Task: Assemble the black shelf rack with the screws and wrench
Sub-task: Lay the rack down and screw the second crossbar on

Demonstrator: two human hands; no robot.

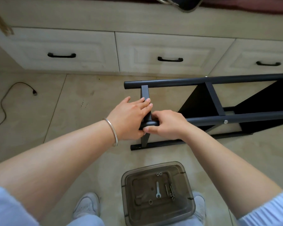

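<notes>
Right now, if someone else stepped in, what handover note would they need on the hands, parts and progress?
Left hand grips the flat crossbar at the rack's open end.
Right hand pinches at the near tube's end, where crossbar meets tube; what it holds is hidden.
Black shelf rack lies on its side on the floor.
Wrench, screws and washers sit in the brown tray.
Done: one bolt is in.
Left: fasten this end joint.

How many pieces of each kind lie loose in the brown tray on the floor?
In the tray:
wrench: 1
washers: 3
screws: 2, as far as I can tell
Total: 6
</notes>
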